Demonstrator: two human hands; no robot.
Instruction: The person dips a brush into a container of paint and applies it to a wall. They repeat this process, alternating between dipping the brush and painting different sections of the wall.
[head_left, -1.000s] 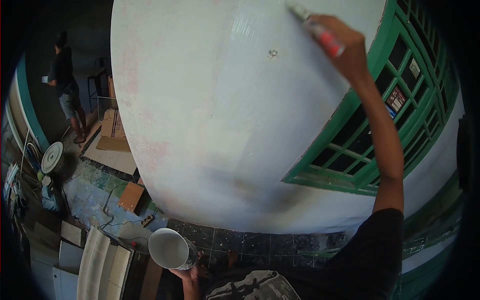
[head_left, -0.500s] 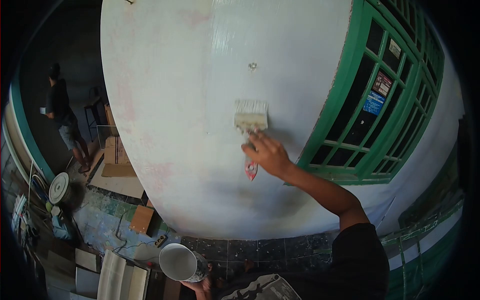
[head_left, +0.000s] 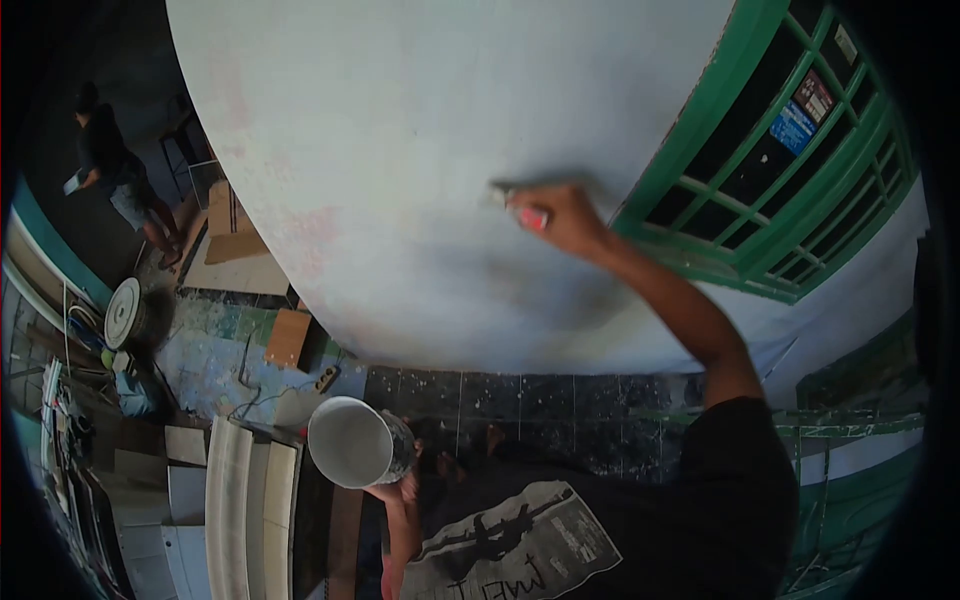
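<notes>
My right hand (head_left: 566, 220) is closed around the handle of a paintbrush (head_left: 532, 215), whose red end shows beside my fingers. The brush's head is turned nearly edge-on and lies close over the white wall (head_left: 380, 130), which carries faint pink patches on its left part. Low in front of my body, my left hand (head_left: 400, 485) grips a paint bucket (head_left: 345, 440) from its underside and right side. The bucket is tilted with its mouth toward me, and its inside looks pale grey-white.
A green-framed window (head_left: 745, 230) stands right of my hand. At the left, a person (head_left: 115, 150) stands near cardboard (head_left: 228, 215). Below are a round-lidded container (head_left: 123, 312), a brown block (head_left: 288, 338), a power strip (head_left: 326, 379) and leaning boards (head_left: 230, 500). Dark tiles (head_left: 540, 400) run along the wall's foot.
My right hand has turned the brush from flat with bristles upward to edge-on, pointing left. My view has tilted downward, showing more of my shirt. The bucket stays in my left hand.
</notes>
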